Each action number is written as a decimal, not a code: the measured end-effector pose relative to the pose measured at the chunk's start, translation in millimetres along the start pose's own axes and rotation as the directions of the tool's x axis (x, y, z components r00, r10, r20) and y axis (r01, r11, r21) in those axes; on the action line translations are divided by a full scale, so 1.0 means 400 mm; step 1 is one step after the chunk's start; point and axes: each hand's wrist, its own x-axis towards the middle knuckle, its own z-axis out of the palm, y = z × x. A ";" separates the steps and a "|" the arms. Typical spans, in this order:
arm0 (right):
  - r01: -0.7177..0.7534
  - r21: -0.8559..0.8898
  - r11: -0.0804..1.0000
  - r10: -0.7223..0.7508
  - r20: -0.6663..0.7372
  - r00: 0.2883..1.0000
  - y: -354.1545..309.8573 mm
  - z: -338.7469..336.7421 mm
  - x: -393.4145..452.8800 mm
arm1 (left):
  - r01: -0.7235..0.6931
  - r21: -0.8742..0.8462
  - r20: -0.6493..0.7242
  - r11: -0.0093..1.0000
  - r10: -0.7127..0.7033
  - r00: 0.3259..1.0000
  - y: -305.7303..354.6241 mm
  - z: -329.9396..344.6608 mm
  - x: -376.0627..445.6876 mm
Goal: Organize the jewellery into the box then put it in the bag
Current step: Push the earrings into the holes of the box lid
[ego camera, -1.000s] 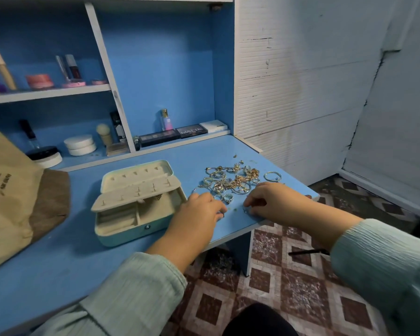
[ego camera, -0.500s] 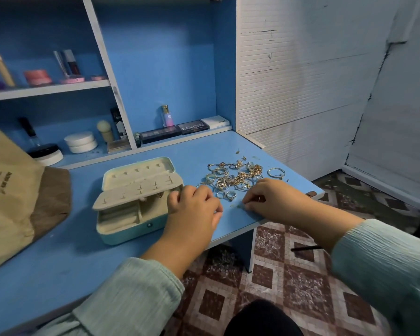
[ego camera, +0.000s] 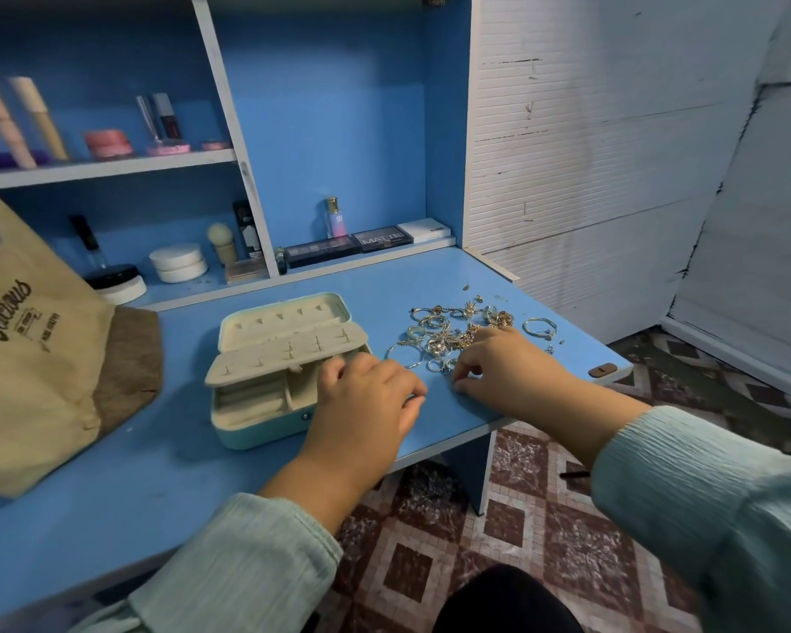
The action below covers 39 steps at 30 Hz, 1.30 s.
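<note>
The open mint jewellery box [ego camera: 266,427], with a beige lining and peg rows in its lid, sits mid-table. To its right lies a tangled pile of gold and silver jewellery [ego camera: 453,333], and one hoop [ego camera: 539,326] lies apart. My left hand [ego camera: 366,399] hovers with curled fingers at the box's right front corner, a glint of metal at its thumb. My right hand [ego camera: 512,372] has its fingertips down at the pile's near edge and pinches a small piece against the table. The beige bag [ego camera: 28,367] lies at the left.
Shelves behind the blue table [ego camera: 156,486] hold cosmetics, with palettes [ego camera: 352,244] and jars [ego camera: 177,262]. A small brown tab [ego camera: 603,370] lies near the table's right edge. That edge drops to a patterned tile floor, and a white wall stands at the right.
My left hand has moved left from the pile's near edge to the box's right front corner. My right hand has stayed at the pile's near edge.
</note>
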 end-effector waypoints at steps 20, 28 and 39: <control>0.051 0.071 0.996 -0.056 0.071 0.996 -0.028 -0.015 0.013 | 0.021 -0.013 0.019 1.000 -0.021 1.000 -0.023 -0.035 -0.016; 0.135 -0.005 0.991 -0.135 0.025 0.990 -0.026 -0.008 0.014 | 0.039 -0.043 0.021 0.998 -0.038 0.999 -0.036 -0.035 -0.028; 0.172 0.020 0.985 -0.171 -0.049 0.984 -0.026 0.006 0.003 | 0.102 -0.069 0.003 0.992 -0.102 0.995 -0.063 -0.046 -0.052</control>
